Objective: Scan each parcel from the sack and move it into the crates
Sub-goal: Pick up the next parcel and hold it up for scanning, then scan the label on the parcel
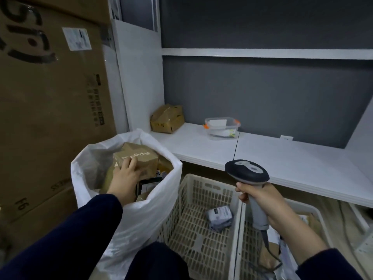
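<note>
Gripping the small brown cardboard parcel (142,157) atop the pile in the white plastic sack (129,219) with left hand (126,175) curled over its edge, clutching the grey-and-black handheld scanner (247,171) in right hand (261,201) above cream slotted crates (187,225): pick-up step, next likely lifting clear, label toward scanner.

Tilted brown parcel (139,156) tops the open white sack (129,223) beside slatted crates (201,235).
</note>
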